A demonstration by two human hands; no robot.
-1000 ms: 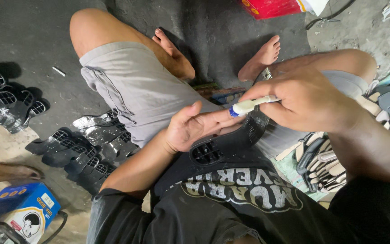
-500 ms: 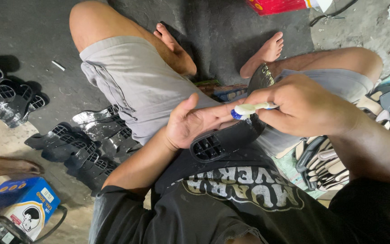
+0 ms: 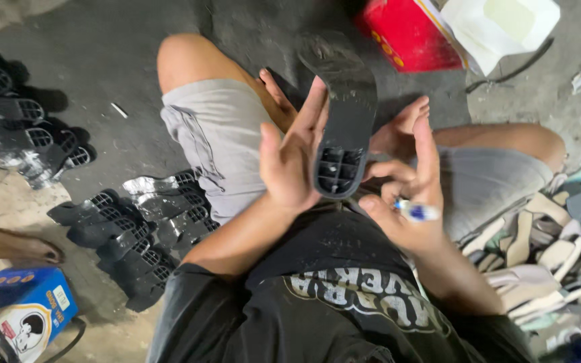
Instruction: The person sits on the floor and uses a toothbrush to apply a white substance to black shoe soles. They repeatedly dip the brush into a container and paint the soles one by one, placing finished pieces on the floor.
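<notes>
The black shoe sole (image 3: pixel 344 107) stands upright above the lap, lattice heel end down. The left hand (image 3: pixel 290 161) supports it with a wide, flat grip against its edge. The right hand (image 3: pixel 408 202) grips a small blue-capped tube (image 3: pixel 415 212)

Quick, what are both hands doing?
Left hand: open, pressed against the black sole.
Right hand: holding a small brush.
</notes>
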